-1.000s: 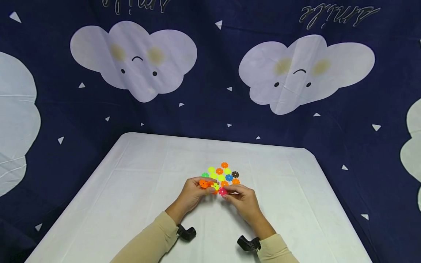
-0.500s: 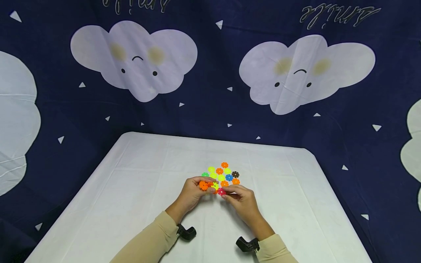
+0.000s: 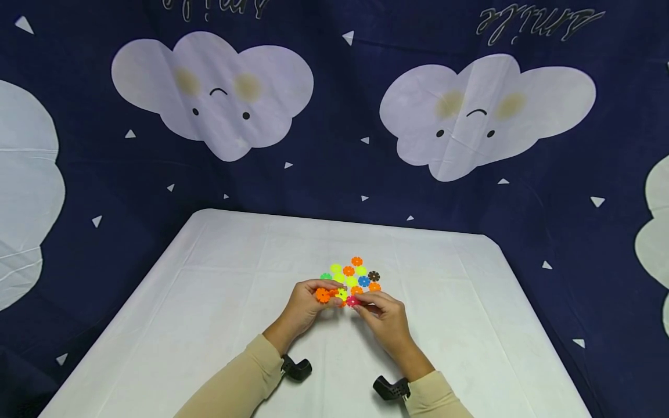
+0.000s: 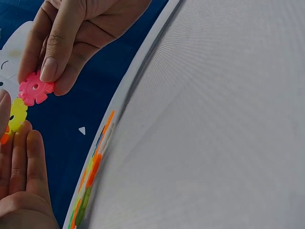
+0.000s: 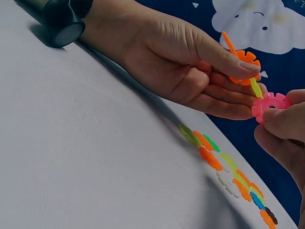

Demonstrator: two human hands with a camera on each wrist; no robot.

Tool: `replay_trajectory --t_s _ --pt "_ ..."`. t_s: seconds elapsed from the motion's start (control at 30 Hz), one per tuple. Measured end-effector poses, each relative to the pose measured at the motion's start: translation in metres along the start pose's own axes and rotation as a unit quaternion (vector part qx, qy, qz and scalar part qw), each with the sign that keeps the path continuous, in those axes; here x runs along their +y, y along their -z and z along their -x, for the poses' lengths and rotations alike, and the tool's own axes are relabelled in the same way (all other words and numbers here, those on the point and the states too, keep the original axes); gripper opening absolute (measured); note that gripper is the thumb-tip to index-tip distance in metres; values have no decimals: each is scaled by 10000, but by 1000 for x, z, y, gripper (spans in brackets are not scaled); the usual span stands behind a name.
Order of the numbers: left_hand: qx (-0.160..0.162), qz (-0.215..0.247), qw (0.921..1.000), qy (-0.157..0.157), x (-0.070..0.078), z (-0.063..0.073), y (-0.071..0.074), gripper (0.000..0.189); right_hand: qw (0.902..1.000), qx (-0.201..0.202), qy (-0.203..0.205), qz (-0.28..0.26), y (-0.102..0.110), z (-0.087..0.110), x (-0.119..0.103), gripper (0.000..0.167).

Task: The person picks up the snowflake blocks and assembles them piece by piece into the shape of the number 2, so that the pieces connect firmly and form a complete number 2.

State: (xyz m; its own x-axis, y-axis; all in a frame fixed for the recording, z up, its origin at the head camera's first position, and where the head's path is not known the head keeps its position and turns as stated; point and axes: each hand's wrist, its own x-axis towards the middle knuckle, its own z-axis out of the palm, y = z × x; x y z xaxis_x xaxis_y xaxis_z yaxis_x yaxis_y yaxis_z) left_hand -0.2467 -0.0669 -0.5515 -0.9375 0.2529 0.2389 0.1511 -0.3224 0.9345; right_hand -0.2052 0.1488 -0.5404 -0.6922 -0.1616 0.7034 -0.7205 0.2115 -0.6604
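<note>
My left hand (image 3: 305, 303) holds a short chain of notched plastic discs between thumb and fingers. In it are an orange disc (image 5: 248, 58), another orange disc (image 5: 228, 42) seen edge-on, and a yellow disc (image 4: 19, 114) at the right end. Thumb and fingertips of my right hand (image 3: 389, 319) pinch a pink disc (image 5: 265, 101), whose notched rim meets the yellow one's edge. Both hands are raised above the table, as the wrist views show. My left fingers partly hide the chain in the head view.
Loose discs lie in a flat cluster just beyond the hands, among them a brown disc (image 3: 373, 276), a blue disc (image 3: 364, 281) and a green disc (image 3: 326, 277). They rest on a white-covered table (image 3: 235, 244). Behind it hangs a dark blue cloth (image 3: 334, 191) with clouds.
My right hand has brought the pink disc slightly left, up to the yellow disc's edge. The left hand turned its orange end disc a little. The loose discs lie as before.
</note>
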Motion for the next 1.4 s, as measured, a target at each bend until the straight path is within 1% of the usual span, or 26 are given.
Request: replay_trajectory --t_s 0.13,0.27,0.47,0.6,0.77,0.93,1.27,1.4 --pt "-44 20 10000 -56 -1 0 1 32 9999 45 110 -2 -2 -3 -8 32" --pt "-128 31 9997 -181 -2 -1 1 30 9998 29 208 -64 -4 -5 -13 33" --pt "-251 -133 9986 -436 -2 0 1 29 9994 -34 282 -197 -4 0 -1 31" --pt "-369 -145 9979 -520 -2 0 2 29 9988 -14 405 -261 -3 3 6 30" --pt "-504 -129 9966 -634 -1 0 2 28 9980 106 614 -118 -3 3 6 29" --pt "-442 -304 9959 -731 -2 0 3 26 9968 202 770 -7 -4 1 4 29" --pt "-405 -566 9922 -1033 1 1 2 23 9947 381 959 -7 -6 0 4 28" --pt "-413 -791 9900 -1094 0 1 1 23 9937 515 999 -13 -8 2 7 29"
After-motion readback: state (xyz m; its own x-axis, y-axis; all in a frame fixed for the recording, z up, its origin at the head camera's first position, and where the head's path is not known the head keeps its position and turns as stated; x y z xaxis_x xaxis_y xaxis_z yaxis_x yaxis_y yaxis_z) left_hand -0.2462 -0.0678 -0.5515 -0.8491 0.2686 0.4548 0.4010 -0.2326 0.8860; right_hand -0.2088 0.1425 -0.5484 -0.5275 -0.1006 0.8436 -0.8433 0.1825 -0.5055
